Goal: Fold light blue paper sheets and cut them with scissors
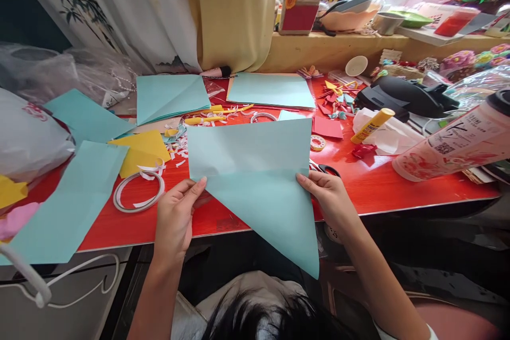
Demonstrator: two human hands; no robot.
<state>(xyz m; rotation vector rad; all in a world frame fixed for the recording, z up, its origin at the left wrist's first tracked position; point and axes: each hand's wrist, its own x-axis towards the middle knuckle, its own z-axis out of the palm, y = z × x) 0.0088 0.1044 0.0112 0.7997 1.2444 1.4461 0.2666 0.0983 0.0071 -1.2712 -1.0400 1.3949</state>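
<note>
Left hand: my left hand [177, 212] pinches the light-blue sheet [258, 199] at its left edge, thumb on top.
Right hand: my right hand [329, 196] pinches its right edge about level with that, thumb on top too.
Light-blue sheet: held between my hands at the near edge of the red table [378, 188]; its upper part is squared, its lower part slants to a point hanging down on the right.
Crease: a faint line crosses between my thumbs; I judge a fold has been marked there, though the sheet is open, not pressed over along it. Anything further left to do I cannot tell.
Tape ring [117, 197]: left of the sheet.
Paper stacks: one [171, 98] beyond the sheet to the left, another [271, 90] straight beyond it.
Glue stick [372, 126]: right of the sheet, farther off.
Hidden: my fingers under the sheet; the scissors [330, 170], partly covered beside its right edge; a second ring [263, 115], mostly behind its top edge.
</note>
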